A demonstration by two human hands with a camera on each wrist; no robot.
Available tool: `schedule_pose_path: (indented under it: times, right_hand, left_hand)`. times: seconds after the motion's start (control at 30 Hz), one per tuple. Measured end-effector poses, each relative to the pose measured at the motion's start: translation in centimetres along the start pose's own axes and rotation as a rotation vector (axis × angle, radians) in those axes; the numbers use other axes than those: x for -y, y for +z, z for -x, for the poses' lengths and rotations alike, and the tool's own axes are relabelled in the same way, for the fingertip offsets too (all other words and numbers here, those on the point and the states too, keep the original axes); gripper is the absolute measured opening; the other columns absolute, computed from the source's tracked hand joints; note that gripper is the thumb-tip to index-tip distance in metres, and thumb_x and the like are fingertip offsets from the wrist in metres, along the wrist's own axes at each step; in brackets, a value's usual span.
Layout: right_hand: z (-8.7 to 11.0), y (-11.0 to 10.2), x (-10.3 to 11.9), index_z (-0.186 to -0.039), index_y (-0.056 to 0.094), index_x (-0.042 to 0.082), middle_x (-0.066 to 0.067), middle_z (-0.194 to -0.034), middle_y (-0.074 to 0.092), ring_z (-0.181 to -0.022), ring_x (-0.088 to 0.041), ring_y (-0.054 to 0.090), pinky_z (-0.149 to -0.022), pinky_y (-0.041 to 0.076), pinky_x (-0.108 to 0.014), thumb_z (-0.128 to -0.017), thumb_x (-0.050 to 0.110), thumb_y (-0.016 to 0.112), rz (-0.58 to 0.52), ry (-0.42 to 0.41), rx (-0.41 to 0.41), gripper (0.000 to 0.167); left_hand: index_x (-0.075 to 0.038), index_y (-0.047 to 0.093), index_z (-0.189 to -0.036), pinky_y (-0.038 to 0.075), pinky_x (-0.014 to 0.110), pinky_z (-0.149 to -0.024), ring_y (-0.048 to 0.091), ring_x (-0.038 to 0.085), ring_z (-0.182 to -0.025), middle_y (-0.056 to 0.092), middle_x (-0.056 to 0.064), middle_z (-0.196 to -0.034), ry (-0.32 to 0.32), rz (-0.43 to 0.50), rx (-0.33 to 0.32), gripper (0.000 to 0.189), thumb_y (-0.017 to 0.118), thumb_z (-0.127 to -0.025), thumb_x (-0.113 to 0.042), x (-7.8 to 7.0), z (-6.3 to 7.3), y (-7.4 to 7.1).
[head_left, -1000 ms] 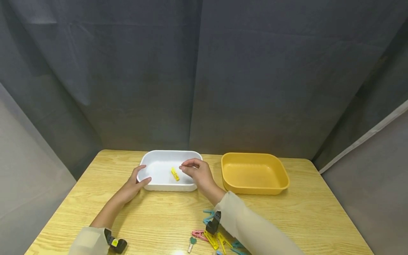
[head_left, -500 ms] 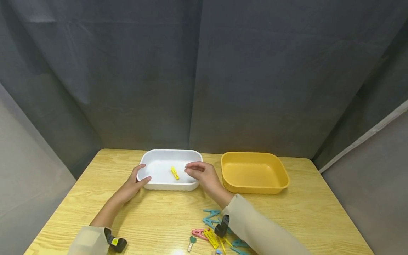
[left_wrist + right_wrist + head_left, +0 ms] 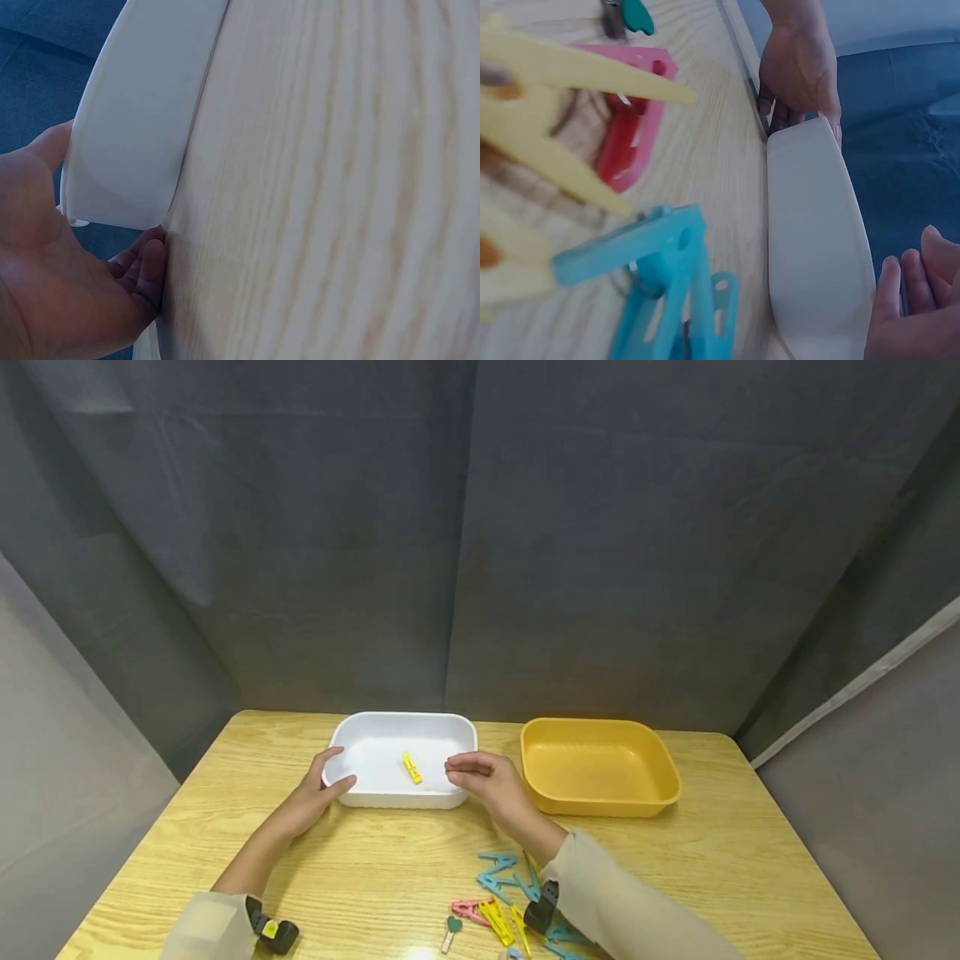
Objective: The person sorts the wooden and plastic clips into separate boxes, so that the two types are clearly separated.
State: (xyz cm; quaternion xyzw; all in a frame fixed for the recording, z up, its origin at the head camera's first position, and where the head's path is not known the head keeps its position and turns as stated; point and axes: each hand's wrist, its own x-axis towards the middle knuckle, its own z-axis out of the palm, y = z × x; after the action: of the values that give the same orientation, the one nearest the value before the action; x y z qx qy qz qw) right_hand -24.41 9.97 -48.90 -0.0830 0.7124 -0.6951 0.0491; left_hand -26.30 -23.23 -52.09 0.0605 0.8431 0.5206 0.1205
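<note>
My left hand holds the left end of a white plastic tray, with thumb and index finger over its rim. In the left wrist view its other fingers curl beside the tray's lower edge. One yellow clothespin lies on the tray's floor. Over the right rim hovers my right hand, thumb and fingers close together; nothing shows between them. Below its forearm several clothespins lie on the table: blue, yellow, pink, and a small one with a green heart. The right sleeve hides part of the pile.
A yellow tray stands to the right of the white one, with nothing in it. Both sit near the back edge of the wooden table. A dark grey curtain hangs behind.
My right hand has drawn back to the right and toward me, from over the yellow clothespin to the tray's right rim. More blue clothespins have come into sight. The left hand stays put.
</note>
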Motion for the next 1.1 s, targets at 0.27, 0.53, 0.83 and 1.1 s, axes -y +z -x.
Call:
schedule_pose_path:
  times: [0.27,0.53,0.83,1.1]
  right_hand:
    - [1.4,-1.3,-0.2,-0.118,0.072,-0.004,-0.022,-0.120,0.072,-0.111,-0.022,0.071,-0.094,0.057,-0.026,-0.093,0.001,0.074,0.002,-0.001,0.018,0.026]
    - [2.7,-2.8,-0.7,-0.119,0.072,-0.003,-0.018,-0.120,0.073,-0.111,-0.022,0.070,-0.093,0.056,-0.024,-0.093,0.002,0.075,0.028,0.025,0.022,0.027]
    - [4.5,-4.2,-1.1,-0.124,0.069,-0.003,-0.018,-0.124,0.071,-0.116,-0.031,0.069,-0.093,0.057,-0.024,-0.095,0.004,0.073,0.080,0.078,0.072,0.030]
    - [5.9,-5.6,-1.6,-0.129,0.065,-0.004,-0.024,-0.130,0.067,-0.121,-0.037,0.066,-0.094,0.057,-0.025,-0.096,0.006,0.073,0.044,0.117,0.131,0.036]
  left_hand:
    - [-0.018,0.012,-0.161,0.006,0.063,-0.125,0.001,0.051,-0.155,-0.001,0.032,-0.168,-0.002,-0.009,-0.005,0.076,0.056,-0.106,-0.045,-0.1,0.0,-0.1]
    - [-0.014,0.010,-0.162,0.003,0.064,-0.124,-0.001,0.052,-0.154,-0.003,0.034,-0.167,-0.022,0.002,0.003,0.075,0.056,-0.107,-0.036,0.1,-0.3,0.0]
    - [-0.016,0.010,-0.162,0.006,0.064,-0.124,0.001,0.051,-0.155,-0.002,0.033,-0.168,-0.005,0.004,0.005,0.076,0.057,-0.106,-0.039,-0.1,-0.1,0.1]
    - [-0.015,0.012,-0.161,0.005,0.063,-0.125,0.001,0.049,-0.156,0.000,0.031,-0.169,-0.013,-0.001,-0.006,0.076,0.057,-0.105,-0.042,-0.7,0.2,0.2]
